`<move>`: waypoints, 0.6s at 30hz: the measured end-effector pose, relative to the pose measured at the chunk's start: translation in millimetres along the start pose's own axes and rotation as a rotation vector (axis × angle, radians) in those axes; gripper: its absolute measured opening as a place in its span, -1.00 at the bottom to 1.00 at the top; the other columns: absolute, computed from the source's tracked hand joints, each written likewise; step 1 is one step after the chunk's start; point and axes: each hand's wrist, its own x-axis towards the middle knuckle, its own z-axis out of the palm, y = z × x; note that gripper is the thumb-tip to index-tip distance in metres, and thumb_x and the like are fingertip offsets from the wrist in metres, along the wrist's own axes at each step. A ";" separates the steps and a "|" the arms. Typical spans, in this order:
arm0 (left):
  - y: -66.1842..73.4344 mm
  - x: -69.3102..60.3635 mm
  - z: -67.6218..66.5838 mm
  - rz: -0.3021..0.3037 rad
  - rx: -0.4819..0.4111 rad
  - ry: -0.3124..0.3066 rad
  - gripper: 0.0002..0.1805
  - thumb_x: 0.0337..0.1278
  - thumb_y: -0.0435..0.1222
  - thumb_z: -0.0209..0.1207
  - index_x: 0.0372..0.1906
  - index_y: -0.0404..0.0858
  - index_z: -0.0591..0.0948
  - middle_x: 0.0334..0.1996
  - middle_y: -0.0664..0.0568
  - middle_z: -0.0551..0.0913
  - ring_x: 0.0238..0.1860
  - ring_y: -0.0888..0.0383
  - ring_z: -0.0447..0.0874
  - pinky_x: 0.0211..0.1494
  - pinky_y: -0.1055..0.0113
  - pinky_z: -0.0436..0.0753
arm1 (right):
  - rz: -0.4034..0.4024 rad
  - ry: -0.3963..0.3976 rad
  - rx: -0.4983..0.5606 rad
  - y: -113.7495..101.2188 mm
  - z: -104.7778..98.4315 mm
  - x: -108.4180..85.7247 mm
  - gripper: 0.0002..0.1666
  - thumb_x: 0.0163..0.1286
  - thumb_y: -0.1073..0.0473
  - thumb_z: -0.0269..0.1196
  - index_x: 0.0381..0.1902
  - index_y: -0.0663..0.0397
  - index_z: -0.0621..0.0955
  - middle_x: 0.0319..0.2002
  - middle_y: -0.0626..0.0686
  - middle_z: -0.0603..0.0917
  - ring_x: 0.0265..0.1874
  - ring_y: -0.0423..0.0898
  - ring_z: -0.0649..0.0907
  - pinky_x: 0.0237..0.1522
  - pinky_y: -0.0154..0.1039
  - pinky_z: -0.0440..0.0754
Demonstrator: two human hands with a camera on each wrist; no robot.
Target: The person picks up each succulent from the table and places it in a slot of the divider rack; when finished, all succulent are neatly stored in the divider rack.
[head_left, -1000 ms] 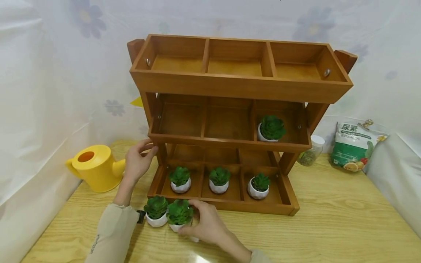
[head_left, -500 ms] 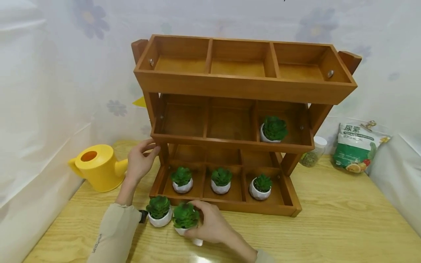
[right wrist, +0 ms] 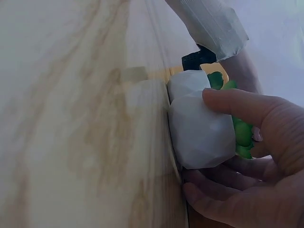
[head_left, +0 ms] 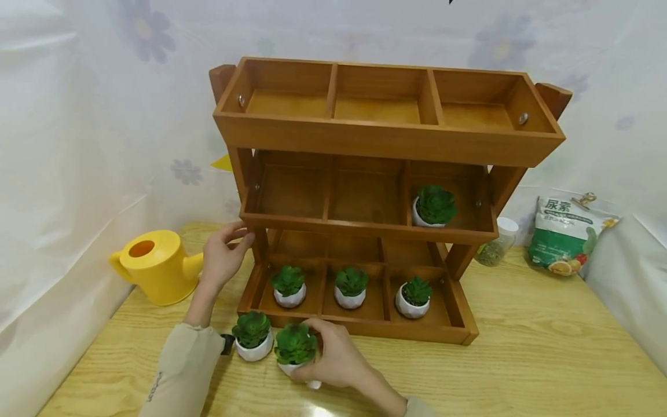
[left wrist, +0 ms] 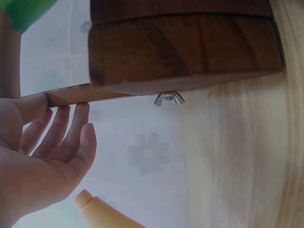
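Observation:
My right hand (head_left: 339,354) grips a white faceted pot with a green succulent (head_left: 295,344) just in front of the wooden shelf's bottom tier; in the right wrist view thumb and fingers lie around the pot (right wrist: 202,130). Another potted succulent (head_left: 252,336) stands on the table to its left. My left hand (head_left: 225,253) holds the left post of the three-tier shelf (head_left: 385,138) below the middle tier; the left wrist view shows the fingers (left wrist: 57,133) curled at the wood. Three potted succulents sit in the bottom tier, one (head_left: 434,206) in the middle tier's right compartment.
A yellow watering can (head_left: 158,267) stands left of the shelf. At the right are a lidded jar (head_left: 497,242) and a green-and-white bag (head_left: 563,234) with a clip. The table (head_left: 531,359) extends to the right, with a pale patterned sheet behind.
The pot in my right hand has moved slightly right, opening a gap from the succulent beside it. My left hand has stayed on the shelf post. The head view has shifted slightly.

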 end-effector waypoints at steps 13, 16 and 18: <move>-3.1 1.7 1.3 0.015 -0.002 0.003 -0.62 0.30 -0.34 0.15 0.17 -0.39 0.54 0.00 -0.32 0.62 -0.01 -0.18 0.63 0.02 -0.07 0.61 | -0.087 0.023 0.017 1.5 -4.9 0.1 -0.34 -0.22 0.06 0.61 -0.06 -0.02 0.65 -0.20 -0.22 0.65 -0.28 -0.31 0.58 -0.17 -0.35 0.58; -3.3 1.5 1.3 0.015 -0.002 0.002 -0.62 0.30 -0.34 0.15 0.17 -0.38 0.54 0.01 -0.32 0.62 0.00 -0.19 0.62 0.02 -0.07 0.61 | -0.064 0.003 0.075 -0.1 -9.1 -0.9 -0.30 -0.19 0.07 0.61 -0.01 0.01 0.63 -0.23 -0.19 0.65 -0.46 -0.32 0.57 -0.31 -0.38 0.59; -2.8 0.9 1.1 0.016 -0.002 -0.001 -0.62 0.31 -0.33 0.15 0.17 -0.39 0.54 0.01 -0.32 0.62 0.00 -0.19 0.62 0.02 -0.08 0.60 | -0.041 -0.013 0.119 -2.4 -13.7 -1.8 -0.29 -0.17 0.06 0.60 0.02 -0.01 0.62 -0.27 -0.18 0.66 -0.59 -0.32 0.54 -0.39 -0.38 0.59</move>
